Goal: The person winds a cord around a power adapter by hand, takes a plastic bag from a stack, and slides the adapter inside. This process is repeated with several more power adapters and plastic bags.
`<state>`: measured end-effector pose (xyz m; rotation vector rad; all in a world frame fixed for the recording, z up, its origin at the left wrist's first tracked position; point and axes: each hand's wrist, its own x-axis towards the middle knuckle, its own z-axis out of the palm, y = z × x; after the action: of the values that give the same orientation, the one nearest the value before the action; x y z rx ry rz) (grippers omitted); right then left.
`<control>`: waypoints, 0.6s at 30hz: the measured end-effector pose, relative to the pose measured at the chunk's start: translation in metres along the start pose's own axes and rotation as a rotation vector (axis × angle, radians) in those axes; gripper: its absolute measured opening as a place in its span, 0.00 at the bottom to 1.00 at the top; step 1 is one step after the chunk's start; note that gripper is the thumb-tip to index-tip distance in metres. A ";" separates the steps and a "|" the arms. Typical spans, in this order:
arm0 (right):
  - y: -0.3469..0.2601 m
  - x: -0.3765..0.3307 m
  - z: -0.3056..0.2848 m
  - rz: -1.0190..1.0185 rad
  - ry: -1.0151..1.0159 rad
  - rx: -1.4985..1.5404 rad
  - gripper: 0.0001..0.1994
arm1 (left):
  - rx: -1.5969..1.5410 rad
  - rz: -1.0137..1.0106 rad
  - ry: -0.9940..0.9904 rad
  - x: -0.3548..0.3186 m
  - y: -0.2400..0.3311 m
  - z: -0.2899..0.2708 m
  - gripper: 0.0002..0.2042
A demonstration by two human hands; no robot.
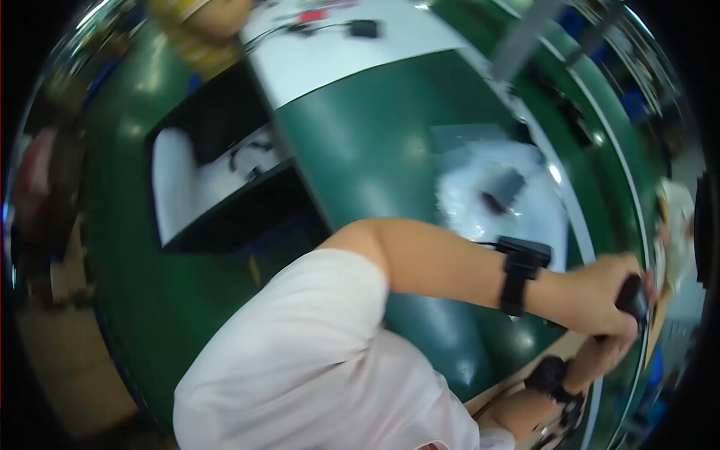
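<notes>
Gripping a small black object (634, 298), the left hand (600, 296) looks closed; the right hand (611, 352) beneath, seemingly closed too, could lose it if jostled.

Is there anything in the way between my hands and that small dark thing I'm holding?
Nothing visible does. The left hand is already wrapped around the small dark object, and the right hand sits just beneath it, above the edge of the green table.
</notes>
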<state>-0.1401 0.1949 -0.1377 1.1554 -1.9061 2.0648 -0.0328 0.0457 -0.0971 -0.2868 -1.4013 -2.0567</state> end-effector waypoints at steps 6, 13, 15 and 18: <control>-0.035 -0.002 0.045 -0.047 -0.062 0.026 0.38 | -0.004 -0.071 -0.061 -0.005 -0.009 0.009 0.17; -0.022 -0.003 0.056 -0.085 -0.123 0.025 0.58 | 0.197 -0.014 0.143 -0.004 -0.023 0.007 0.21; -0.013 0.002 0.051 -0.070 -0.279 0.071 0.59 | 0.253 -0.039 0.191 -0.002 -0.025 0.006 0.22; 0.002 0.005 0.023 -0.128 -0.403 -0.453 0.60 | 0.297 -0.085 0.127 0.007 -0.032 0.013 0.25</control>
<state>-0.1341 0.1719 -0.1383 1.5937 -2.2326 1.3015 -0.0593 0.0624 -0.1123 0.0284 -1.6357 -1.8631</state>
